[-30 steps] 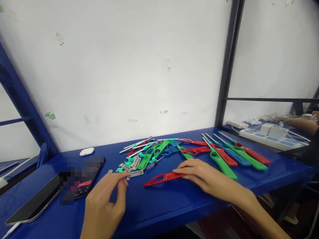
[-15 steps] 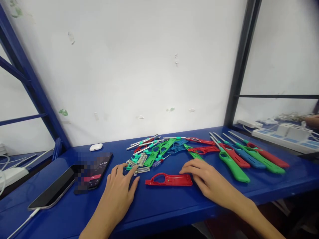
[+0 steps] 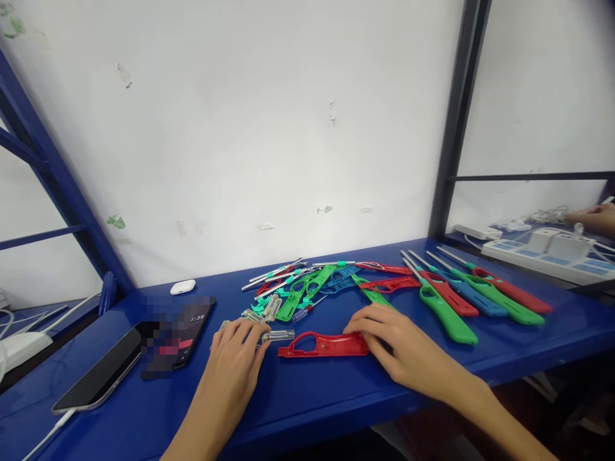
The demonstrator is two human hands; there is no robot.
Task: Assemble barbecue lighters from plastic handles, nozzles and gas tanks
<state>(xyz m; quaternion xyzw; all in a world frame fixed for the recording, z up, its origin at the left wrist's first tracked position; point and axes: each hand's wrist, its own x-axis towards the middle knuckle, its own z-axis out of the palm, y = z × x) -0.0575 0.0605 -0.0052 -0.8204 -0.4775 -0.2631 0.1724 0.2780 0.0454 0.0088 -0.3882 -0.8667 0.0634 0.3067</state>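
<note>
A: Where do we find the red half-shell (image 3: 336, 347)?
B: At the lower centre of the frame, on the blue surface (image 3: 312, 403), its hollow side showing and its looped end pointing left.

A: And the right hand (image 3: 389, 339)?
B: It comes in from the lower right, and its fingertips touch the shell's right end. The thumb side is partly hidden, so we cannot tell whether the grip is clamped there.

A: What do we note for the left hand (image 3: 235, 352)?
B: Left of the shell, fingers bent over a clear plastic part (image 3: 282, 335), which sticks out to the right of them. Its fingertips are covered; we cannot tell if this grip is closed on the part.

A: Nearby items?
B: Just beyond, around the centre, we record a screwdriver (image 3: 302, 313) beside a heap including a green half-shell (image 3: 289, 306). At centre right lie five long lighters (image 3: 451, 319) in a row. Toward the left we see a dark phone (image 3: 98, 371) with a cable plugged in.
</note>
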